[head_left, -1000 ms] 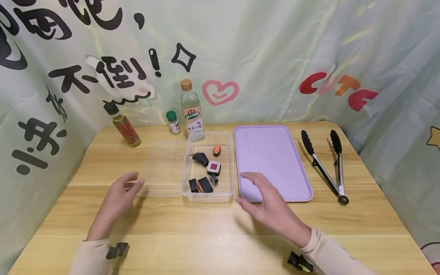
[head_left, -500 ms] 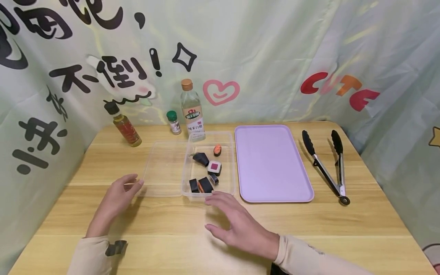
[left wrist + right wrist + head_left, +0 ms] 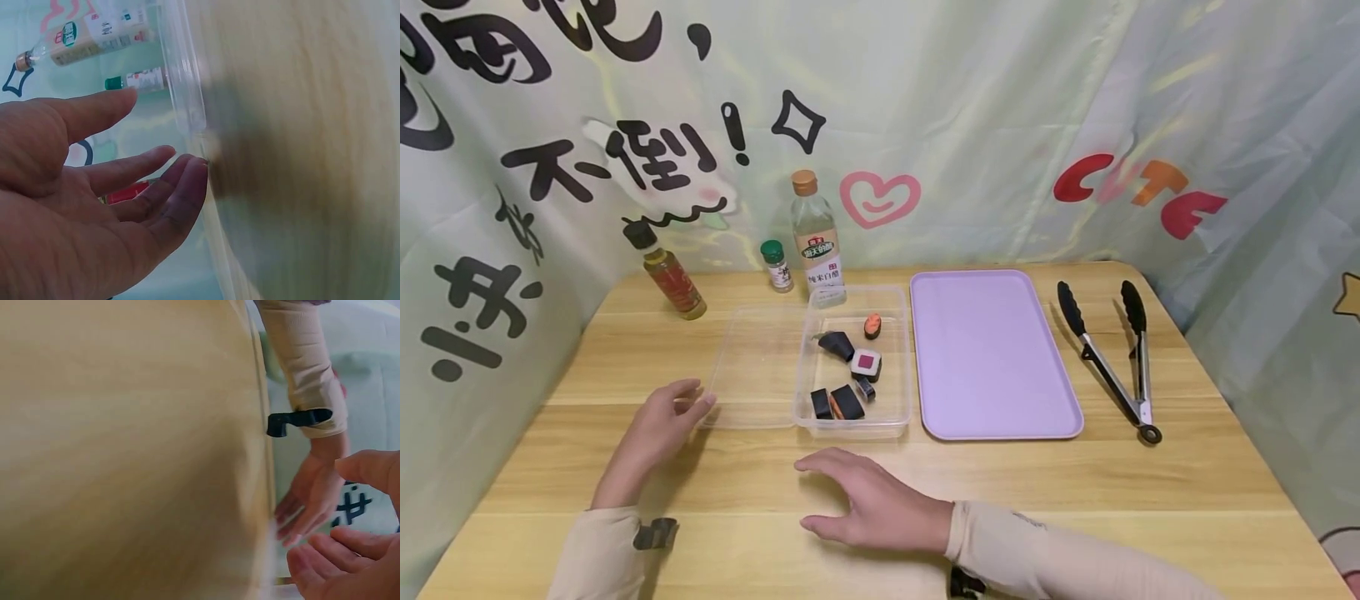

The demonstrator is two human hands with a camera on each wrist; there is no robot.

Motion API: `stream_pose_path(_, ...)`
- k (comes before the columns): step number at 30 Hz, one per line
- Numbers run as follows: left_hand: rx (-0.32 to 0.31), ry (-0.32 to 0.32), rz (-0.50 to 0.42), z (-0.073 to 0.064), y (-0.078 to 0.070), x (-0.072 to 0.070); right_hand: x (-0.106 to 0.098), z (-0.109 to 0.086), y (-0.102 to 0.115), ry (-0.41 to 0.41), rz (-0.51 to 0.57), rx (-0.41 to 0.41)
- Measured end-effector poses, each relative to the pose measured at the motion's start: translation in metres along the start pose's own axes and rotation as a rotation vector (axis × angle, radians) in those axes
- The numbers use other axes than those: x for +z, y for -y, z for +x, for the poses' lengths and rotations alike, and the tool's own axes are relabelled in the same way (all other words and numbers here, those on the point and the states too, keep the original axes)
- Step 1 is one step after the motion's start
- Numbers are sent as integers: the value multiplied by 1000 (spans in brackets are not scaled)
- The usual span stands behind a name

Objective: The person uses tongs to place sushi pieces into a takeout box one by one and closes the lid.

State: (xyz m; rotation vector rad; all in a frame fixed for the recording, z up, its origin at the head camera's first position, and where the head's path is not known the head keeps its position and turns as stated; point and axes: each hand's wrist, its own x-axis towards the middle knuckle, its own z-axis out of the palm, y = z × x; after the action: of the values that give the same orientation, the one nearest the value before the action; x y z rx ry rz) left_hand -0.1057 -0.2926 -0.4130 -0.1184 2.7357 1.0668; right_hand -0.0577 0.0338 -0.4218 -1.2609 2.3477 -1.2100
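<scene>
In the head view, my left hand [image 3: 655, 429] hovers by the left front corner of a transparent lid [image 3: 748, 375], fingers loosely bent and holding nothing. Its thumb and fingers stand apart in the left wrist view. My right hand [image 3: 880, 504] is over the table in front of a clear plastic box [image 3: 850, 429], thumb and fingers spread with nothing between them. Inside the box lie several sushi pieces: a dark hand roll [image 3: 837, 345], a square white-topped roll [image 3: 867, 365], an orange-topped piece [image 3: 872, 326] and dark-wrapped pieces [image 3: 847, 402].
A lilac tray [image 3: 996, 358] lies right of the box, with black-tipped tongs [image 3: 1138, 400] standing spread beyond it. Along the back are an oil bottle [image 3: 673, 279], a green-capped shaker [image 3: 777, 267] and a vinegar bottle [image 3: 818, 242]. A printed cloth [image 3: 985, 125] hangs behind the table.
My right hand has moved left and toward the table's front, from beside the tray to in front of the box. The left hand has stayed nearly still by the lid.
</scene>
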Motion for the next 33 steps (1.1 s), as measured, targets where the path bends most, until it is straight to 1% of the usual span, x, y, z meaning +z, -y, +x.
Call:
stream_pose_path(5, -12, -1, 28, 4, 1, -1, 10, 19, -8, 31, 143, 83)
stream_pose_path(7, -15, 4, 38, 5, 1, -1, 14, 25, -10, 30, 183, 115)
stream_pose_path(9, -22, 7, 44, 7, 2, -2, 17, 28, -11, 25, 194, 143)
stream_pose_path(14, -44, 12, 40, 10, 3, -1, 24, 32, -9, 12, 119, 199)
stream_pose_path(20, -34, 0, 71, 12, 4, -1, 29, 36, -5, 22, 78, 248)
stream_pose_path(28, -37, -10, 91, 13, 2, -1, 32, 42, -4, -4, 45, 267)
stream_pose_path(33, -51, 8, 91, 12, 3, -3, 32, 44, -5, -12, 56, 275)
